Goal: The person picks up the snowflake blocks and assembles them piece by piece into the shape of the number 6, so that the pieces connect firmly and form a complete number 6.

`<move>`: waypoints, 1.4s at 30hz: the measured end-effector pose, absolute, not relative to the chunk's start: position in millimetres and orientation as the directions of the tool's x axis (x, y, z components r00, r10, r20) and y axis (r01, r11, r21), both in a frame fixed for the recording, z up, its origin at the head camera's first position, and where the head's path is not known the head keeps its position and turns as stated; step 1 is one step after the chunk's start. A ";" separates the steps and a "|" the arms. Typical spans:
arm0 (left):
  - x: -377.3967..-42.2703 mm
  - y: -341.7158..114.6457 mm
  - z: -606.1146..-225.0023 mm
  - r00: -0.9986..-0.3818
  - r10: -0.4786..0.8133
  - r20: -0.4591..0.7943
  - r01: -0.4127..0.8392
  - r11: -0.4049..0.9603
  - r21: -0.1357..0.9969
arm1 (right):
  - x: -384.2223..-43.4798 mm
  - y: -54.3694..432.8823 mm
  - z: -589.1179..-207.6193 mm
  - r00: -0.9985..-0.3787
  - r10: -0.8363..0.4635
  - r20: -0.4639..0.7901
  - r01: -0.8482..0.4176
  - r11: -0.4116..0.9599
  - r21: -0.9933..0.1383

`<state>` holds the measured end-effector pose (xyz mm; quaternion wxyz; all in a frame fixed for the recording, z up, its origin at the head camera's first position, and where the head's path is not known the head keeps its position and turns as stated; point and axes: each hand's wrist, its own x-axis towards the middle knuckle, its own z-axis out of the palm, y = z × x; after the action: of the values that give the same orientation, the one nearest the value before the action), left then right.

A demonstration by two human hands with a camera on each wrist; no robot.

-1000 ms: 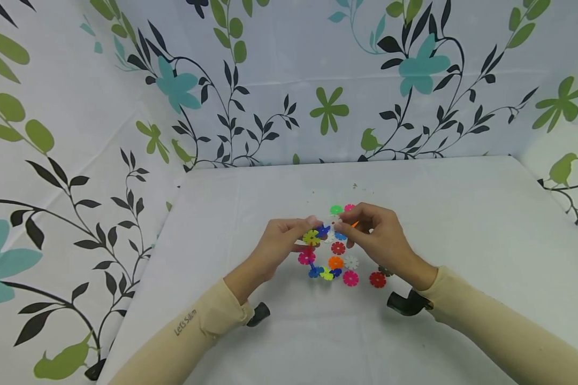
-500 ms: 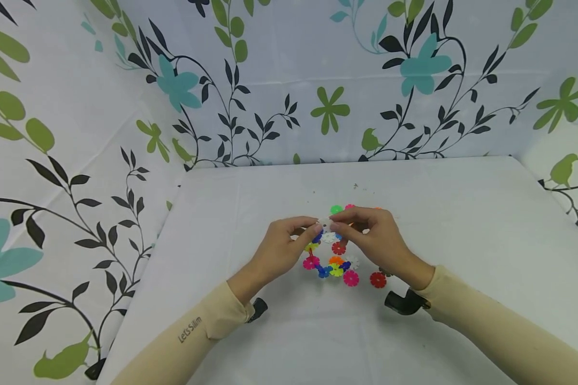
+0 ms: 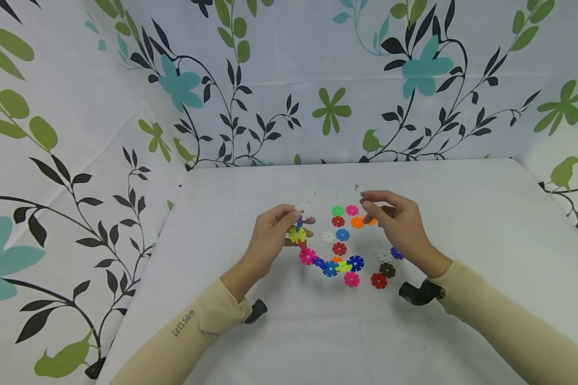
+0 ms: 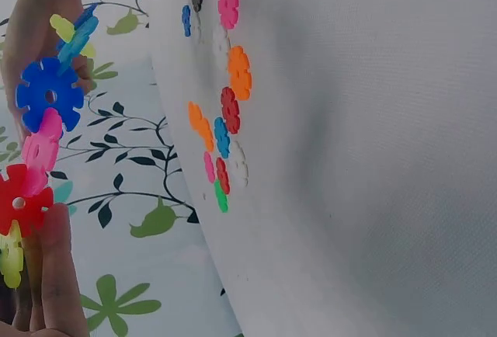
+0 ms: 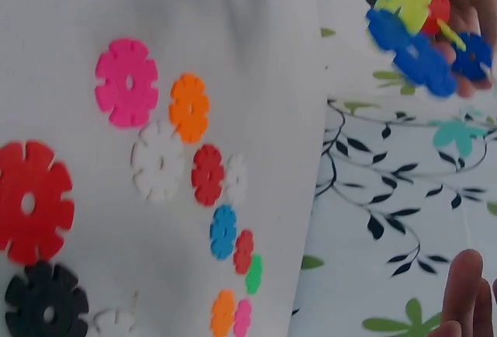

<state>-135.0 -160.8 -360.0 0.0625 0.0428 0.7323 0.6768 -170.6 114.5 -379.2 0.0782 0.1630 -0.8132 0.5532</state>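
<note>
Basically, L hand pinches disc chain nr end; rest goes R.

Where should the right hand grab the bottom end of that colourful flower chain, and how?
Probably by the blue end piece: the right hand could pinch its notched rim, coming from the right. Nothing is joined there, while its left side meets a yellow piece, and the left hand holds the chain's other end.

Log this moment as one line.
left hand: holds linked disc chain | right hand: above white table, nothing seen in grip | loose discs: spread flat on table
</note>
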 end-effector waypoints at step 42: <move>-137.8 -162.5 -367.5 -0.984 0.154 -0.087 -0.083 0.033 0.996 | -226.2 170.6 -414.4 -0.896 -0.412 -0.167 -0.238 0.761 -0.604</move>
<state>-137.8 -162.5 -367.5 0.0851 0.0248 0.7137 0.6948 -226.2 170.6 -414.4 -0.1464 0.1754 -0.9269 0.2979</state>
